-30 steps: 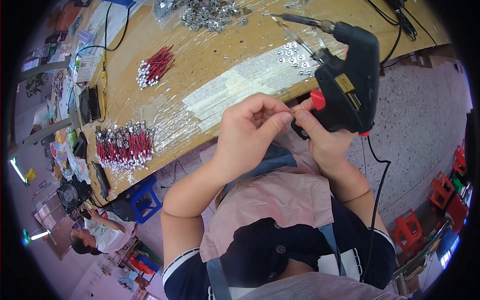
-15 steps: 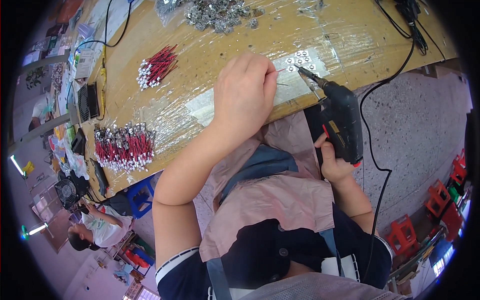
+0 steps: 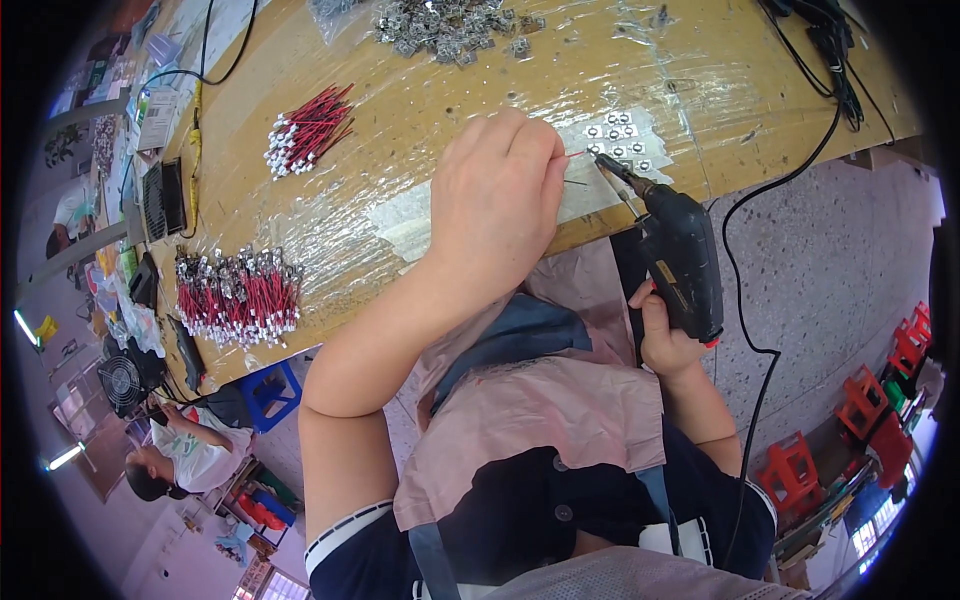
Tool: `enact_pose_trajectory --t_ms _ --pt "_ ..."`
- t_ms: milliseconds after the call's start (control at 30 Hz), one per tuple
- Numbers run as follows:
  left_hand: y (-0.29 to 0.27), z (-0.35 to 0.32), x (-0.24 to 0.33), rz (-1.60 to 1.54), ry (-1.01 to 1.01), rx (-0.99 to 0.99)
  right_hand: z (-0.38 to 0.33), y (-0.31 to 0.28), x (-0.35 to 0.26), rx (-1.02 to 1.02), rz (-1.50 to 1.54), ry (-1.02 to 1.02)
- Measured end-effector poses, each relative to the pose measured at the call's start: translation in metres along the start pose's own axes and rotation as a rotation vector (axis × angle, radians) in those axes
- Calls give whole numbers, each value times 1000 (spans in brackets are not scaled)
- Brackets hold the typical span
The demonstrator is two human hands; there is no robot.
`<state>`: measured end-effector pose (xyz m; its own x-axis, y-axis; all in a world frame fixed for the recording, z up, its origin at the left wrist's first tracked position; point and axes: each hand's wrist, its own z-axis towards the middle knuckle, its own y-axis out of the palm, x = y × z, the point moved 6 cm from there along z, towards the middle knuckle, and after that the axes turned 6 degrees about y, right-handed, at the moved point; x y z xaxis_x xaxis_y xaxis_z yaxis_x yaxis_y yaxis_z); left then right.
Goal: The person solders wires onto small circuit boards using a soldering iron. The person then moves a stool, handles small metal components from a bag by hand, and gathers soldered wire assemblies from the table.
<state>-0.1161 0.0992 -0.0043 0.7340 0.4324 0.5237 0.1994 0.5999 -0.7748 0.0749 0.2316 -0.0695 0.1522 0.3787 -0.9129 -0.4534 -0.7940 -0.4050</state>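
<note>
My left hand point(image 3: 497, 190) is closed over the table, fingertips pinching thin wires; a red wire point(image 3: 574, 155) and a dark wire point(image 3: 575, 182) stick out to the right. In my right hand point(image 3: 668, 340) is the handle of a black soldering gun point(image 3: 685, 255), a finger by its red trigger. The gun's tip points up and left, close to the end of the red wire; whether they touch I cannot tell. Several small square metal pieces with dark rings point(image 3: 620, 133) lie in rows on pale tape point(image 3: 595, 200) beside the tip.
Loose metal pieces point(image 3: 445, 28) are heaped at the far edge. Red wires with white connectors point(image 3: 308, 132) lie on the left, more with metal ends point(image 3: 240, 298) nearer. A black cord point(image 3: 752, 180) runs down the right. Another person point(image 3: 190, 450) sits left, near a blue stool point(image 3: 268, 395).
The soldering gun's tip has moved left and slightly nearer, closing in on the red wire's end. My left hand keeps its pinch. The whole view has shifted a little.
</note>
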Motion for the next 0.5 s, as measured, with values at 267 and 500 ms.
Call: enact_pose_trajectory --t_ms 267,500 --pt "0 -1 3 41 22 16 1 2 -3 30 -46 5" --pt "2 -1 7 81 74 19 -2 -1 0 2 17 57"
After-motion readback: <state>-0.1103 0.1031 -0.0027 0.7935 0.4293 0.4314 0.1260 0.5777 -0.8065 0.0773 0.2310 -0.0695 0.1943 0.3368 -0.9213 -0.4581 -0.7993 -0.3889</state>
